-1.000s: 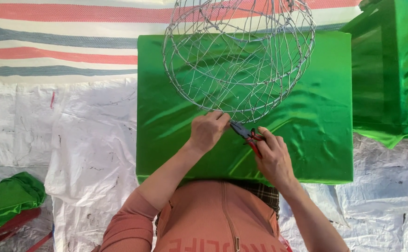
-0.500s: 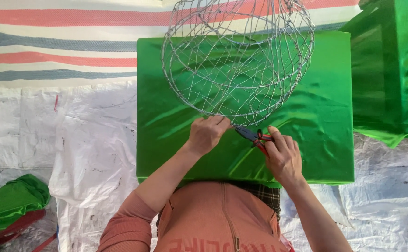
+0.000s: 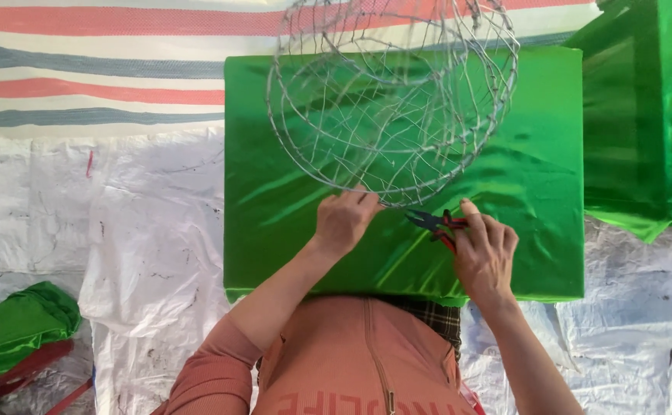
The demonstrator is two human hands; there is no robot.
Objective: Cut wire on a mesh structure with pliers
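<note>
Head view, looking down. Wire basket frame (image 3: 394,100), round, open mesh of thin grey wire, sits tilted on the green-covered table (image 3: 290,230), its lower rim nearest the person.

Left hand (image 3: 344,223): fingers closed on the lower rim of the wire frame, pinching the wire at its lowest point. Right hand (image 3: 486,253): fingers wrapped around the red handles of small pliers (image 3: 434,223). The dark nose of the pliers points left toward the rim, just beside the left hand; whether the tip touches the wire cannot be told.

Surroundings: a 2nd green-covered block (image 3: 643,115) stands at right, close to the table's edge. A striped sheet (image 3: 98,69) in red, grey and white lies behind the table. A white plastic sheet (image 3: 144,253), scuffed, covers the floor at left and right. A folded green cloth (image 3: 13,327) lies at lower left, well apart from the hands. The frame's mesh partly screens the table's far part.
</note>
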